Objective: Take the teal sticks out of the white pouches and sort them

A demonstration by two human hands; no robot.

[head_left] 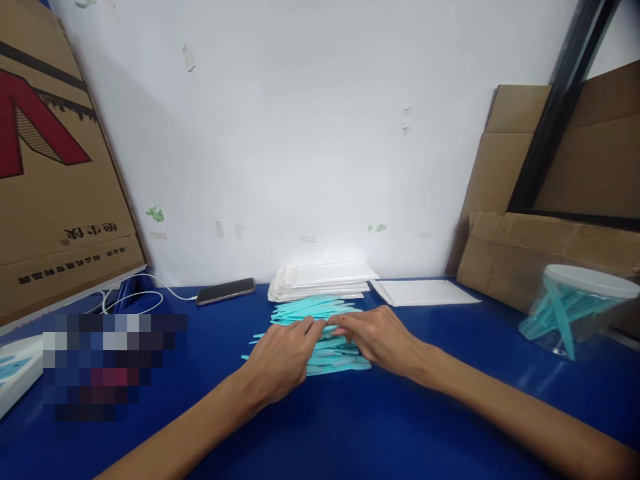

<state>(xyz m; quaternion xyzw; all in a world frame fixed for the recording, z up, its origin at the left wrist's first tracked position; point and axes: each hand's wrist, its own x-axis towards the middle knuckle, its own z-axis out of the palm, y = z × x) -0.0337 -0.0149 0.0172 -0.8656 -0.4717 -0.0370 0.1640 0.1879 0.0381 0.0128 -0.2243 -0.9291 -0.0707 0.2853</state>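
A pile of thin, tapered turquoise plastic sticks [340, 363] lies across the blue table in front of me, looking like small eyebrow razors. My left hand [285, 350] rests over the left and middle of this pile, its fingers bent and closed around sticks. From the right, my right hand [383, 337] reaches in with thumb and fingers pinched together on the sticks. The fingertips of both hands meet near the middle of the pile. Their exact hold is partly hidden by the hands.
Behind the pile are stacked white packets [320, 280] and a flat white packet [425, 292]. A phone [226, 291] on a cable lies at back left. A clear jar [575, 317] of turquoise sticks stands right. Cardboard boxes [75, 200] flank the blue table [320, 433].
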